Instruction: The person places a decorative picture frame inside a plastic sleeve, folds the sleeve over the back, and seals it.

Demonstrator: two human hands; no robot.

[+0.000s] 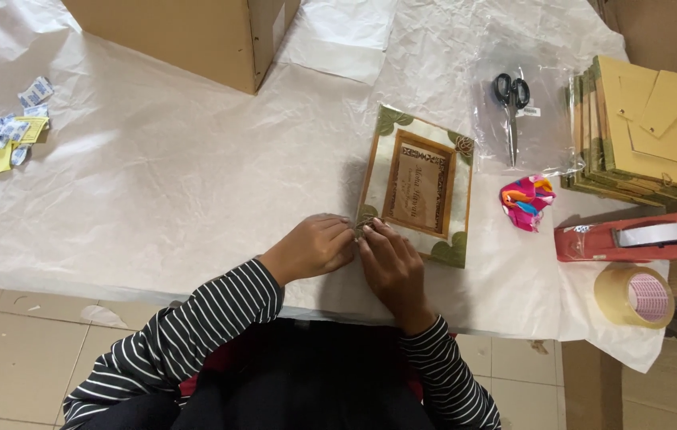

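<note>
Left hand (312, 246) and right hand (390, 259) meet fingertip to fingertip, both pinching the near left corner of the picture frame (419, 185), which lies flat on the white paper-covered table (163, 183). Scissors (511, 102) lie far right of it, a red tape dispenser (633, 236) and tape roll (635, 296) near right.

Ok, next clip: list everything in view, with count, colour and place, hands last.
picture frame: one, cream with green corners, table centre
scissors: one, black handles, on clear plastic right of the frame
frame stack: one pile, tan backs, far right
crumpled wrapper: one, pink multicolour, right of the frame
tape dispenser: one, red, right edge
tape roll: one, beige, below the dispenser
small packets: several, white-blue and yellow, far left
cardboard box: one, brown, top
left hand: at the frame's near corner
right hand: at the same corner
</note>
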